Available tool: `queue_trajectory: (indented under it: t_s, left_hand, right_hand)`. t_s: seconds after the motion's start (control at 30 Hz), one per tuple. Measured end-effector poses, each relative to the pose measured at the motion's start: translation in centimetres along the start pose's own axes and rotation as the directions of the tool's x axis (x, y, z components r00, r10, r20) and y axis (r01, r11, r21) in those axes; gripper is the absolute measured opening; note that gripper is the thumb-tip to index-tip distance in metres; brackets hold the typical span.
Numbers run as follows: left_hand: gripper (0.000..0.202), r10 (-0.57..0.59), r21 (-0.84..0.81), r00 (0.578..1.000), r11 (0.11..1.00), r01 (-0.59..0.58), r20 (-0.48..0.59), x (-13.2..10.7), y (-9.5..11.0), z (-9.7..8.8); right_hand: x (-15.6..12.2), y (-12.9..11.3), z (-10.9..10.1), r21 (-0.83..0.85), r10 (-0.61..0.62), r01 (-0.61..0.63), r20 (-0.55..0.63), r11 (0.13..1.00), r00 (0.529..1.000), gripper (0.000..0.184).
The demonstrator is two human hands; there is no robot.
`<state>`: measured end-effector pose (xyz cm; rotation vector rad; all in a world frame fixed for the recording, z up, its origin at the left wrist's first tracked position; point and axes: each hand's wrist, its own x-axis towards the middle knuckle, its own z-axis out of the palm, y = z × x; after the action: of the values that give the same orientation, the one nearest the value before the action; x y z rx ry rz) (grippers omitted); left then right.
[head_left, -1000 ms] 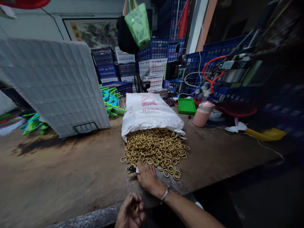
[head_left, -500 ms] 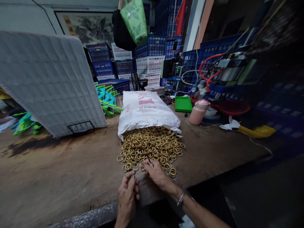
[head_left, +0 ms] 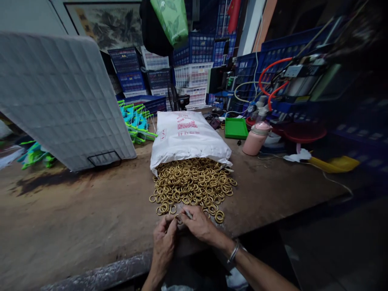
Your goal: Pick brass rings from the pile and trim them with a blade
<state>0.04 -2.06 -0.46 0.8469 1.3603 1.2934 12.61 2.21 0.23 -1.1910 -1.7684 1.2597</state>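
Head view: both hands meet at the near edge of the pile of brass rings (head_left: 192, 184), left hand (head_left: 163, 242) and right hand (head_left: 198, 224) pinching narrowly around a ring (barely visible) between their fingertips, the pile spreading just beyond toward the white sack (head_left: 188, 135).

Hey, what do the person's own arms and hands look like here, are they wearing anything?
Both hands are bare, with no gloves. The right hand has a thin silvery metal bangle at the wrist. The left hand shows no jewellery. Both forearms are bare as far as the picture shows, with no sleeves in view.
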Motion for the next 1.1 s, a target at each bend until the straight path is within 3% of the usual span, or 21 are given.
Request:
queue_trajectory:
  t_s: [0.07,0.17,0.3,0.4,0.6,0.73,0.83,1.1]
  left_hand:
    - [0.021,0.081,0.037,0.996,0.996,-0.080,-0.031,-0.1,-0.1,0.0]
    - [0.016,0.179,0.086,0.983,0.981,-0.175,-0.048,0.0,-0.6,-0.1]
    - [0.013,0.222,0.127,0.975,0.968,-0.217,-0.025,0.3,-1.6,-0.3]
    - [0.015,0.204,0.110,0.979,0.973,-0.203,-0.005,0.4,-2.0,-0.5]
    - [0.017,0.198,0.101,0.979,0.974,-0.201,0.035,-0.1,-1.5,-0.6]
    - [0.031,-0.010,0.032,0.997,0.999,0.008,0.074,-0.3,-1.3,-0.7]
    - [0.038,-0.161,0.015,0.977,0.987,0.160,0.138,-0.4,-1.5,-0.9]
    - [0.034,-0.145,-0.123,0.965,0.977,0.174,0.218,-0.7,-1.7,-1.2]
  right_hand:
    - [0.0,0.3,0.4,0.121,0.055,-0.057,0.019,0.991,0.998,0.025]
    - [0.1,1.0,1.1,0.301,0.211,-0.235,0.111,0.924,0.971,0.030]
    - [0.1,1.4,1.9,0.441,0.318,-0.366,0.183,0.819,0.930,0.036]
    - [0.2,1.0,2.0,0.436,0.286,-0.326,0.157,0.839,0.945,0.036]
    - [0.7,0.4,1.6,0.246,0.167,-0.167,0.022,0.955,0.986,0.027]
    - [0.9,0.5,1.7,0.102,0.078,-0.075,-0.031,0.992,0.996,0.018]
    - [0.8,0.7,1.8,0.014,0.029,-0.029,-0.033,0.999,0.999,0.014]
    - [0.6,0.7,1.5,-0.051,0.021,-0.023,-0.034,0.998,0.999,0.025]
